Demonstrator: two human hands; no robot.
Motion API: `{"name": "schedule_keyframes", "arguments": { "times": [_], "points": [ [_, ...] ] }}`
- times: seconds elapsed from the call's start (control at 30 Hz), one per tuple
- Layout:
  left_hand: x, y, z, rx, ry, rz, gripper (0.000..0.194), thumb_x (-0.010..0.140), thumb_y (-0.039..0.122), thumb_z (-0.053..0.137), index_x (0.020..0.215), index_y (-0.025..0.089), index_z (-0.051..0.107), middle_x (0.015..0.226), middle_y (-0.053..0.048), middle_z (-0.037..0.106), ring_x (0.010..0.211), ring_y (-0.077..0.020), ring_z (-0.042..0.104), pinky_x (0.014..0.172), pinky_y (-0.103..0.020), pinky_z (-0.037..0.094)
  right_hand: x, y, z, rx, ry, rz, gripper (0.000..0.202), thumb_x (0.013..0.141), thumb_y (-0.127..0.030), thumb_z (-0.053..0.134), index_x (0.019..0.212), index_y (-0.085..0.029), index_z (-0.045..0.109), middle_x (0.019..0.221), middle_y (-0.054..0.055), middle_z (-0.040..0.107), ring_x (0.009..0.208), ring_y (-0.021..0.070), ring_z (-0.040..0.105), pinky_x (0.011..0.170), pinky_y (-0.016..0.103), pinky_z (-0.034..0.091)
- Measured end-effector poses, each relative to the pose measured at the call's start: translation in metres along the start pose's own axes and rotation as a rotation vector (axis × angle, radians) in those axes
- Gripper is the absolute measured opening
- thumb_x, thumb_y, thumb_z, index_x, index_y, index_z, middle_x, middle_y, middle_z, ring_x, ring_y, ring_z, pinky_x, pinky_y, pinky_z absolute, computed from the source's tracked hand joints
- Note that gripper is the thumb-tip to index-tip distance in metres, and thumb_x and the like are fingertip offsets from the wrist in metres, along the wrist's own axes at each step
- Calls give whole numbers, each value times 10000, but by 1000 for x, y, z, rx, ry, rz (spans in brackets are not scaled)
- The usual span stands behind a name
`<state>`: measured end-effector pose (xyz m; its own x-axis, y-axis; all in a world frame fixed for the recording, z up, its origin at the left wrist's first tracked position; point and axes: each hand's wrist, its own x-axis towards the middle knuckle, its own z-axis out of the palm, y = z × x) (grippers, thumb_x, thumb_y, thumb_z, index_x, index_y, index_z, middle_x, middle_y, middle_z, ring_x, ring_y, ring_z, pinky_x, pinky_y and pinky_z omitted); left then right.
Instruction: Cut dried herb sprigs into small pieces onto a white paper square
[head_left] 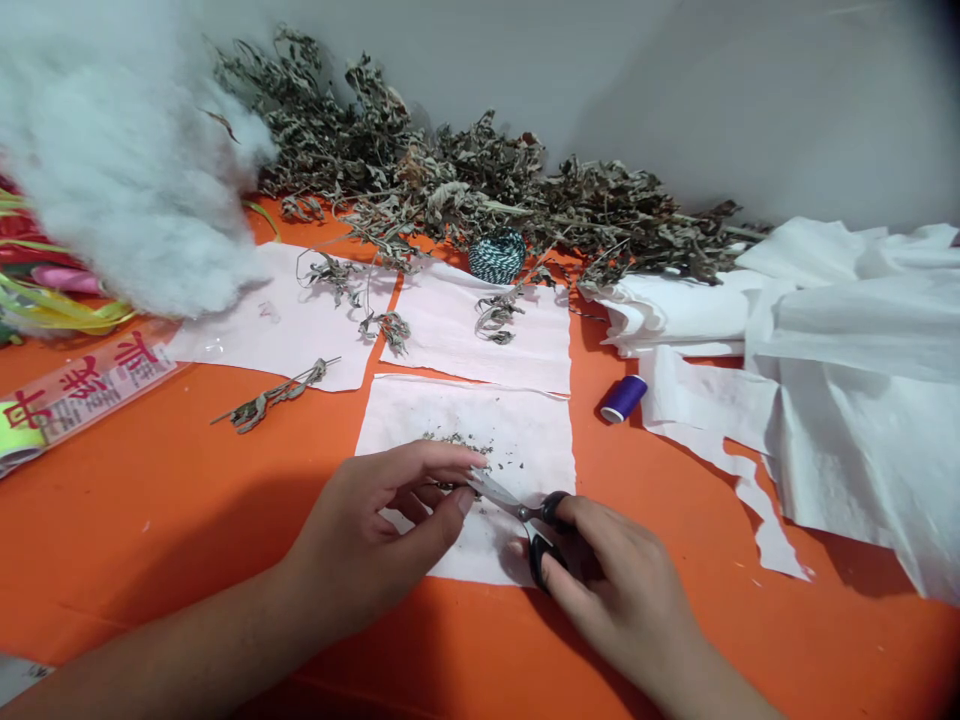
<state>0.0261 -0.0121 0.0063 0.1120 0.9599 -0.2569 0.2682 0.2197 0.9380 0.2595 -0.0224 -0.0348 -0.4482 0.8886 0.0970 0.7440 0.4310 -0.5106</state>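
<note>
My right hand point(622, 580) grips a small pair of scissors point(523, 513), thumb and fingers in the black handle loops. The handles are spread, and the blades point left toward my left hand point(382, 530). That hand is curled, its thumb and fingertips closed around a small dark bit of dried leaf point(450, 487), mostly hidden by the fingers. The blade tips lie between the left thumb and index fingertip. Beneath both hands is a white cloth square point(420, 400), with chopped leaf crumbs point(469, 440) scattered on its upper middle.
Dried leafy stems point(465, 170) line the wall, with a ball of twine point(496, 256) before them. White stuffing point(142, 170) is heaped at left. A purple thread spool point(624, 398) and white cloths point(840, 380) lie at right. A dried sprig point(274, 395) rests on the orange table point(202, 560).
</note>
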Motion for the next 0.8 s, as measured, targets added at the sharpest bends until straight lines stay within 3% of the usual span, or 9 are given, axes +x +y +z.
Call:
{"name": "schedule_keyframes", "arguments": {
  "times": [0.3,0.8],
  "points": [
    [5,7,-2,59,35,61,137,818,157,641,857,207,763,727,15,735,625,-94,647,541,-126,496,1,0,0,3,19,14,125,853,-257,593,863,-223,474,631,-42,575,510,121,504,495,212,382],
    [4,7,-3,58,29,35,119,814,182,659,856,215,765,746,11,738,640,-98,637,551,-131,491,1,0,0,33,-28,12,125,849,-247,591,839,-223,469,637,-34,570,535,130,508,507,225,372]
  ]
}}
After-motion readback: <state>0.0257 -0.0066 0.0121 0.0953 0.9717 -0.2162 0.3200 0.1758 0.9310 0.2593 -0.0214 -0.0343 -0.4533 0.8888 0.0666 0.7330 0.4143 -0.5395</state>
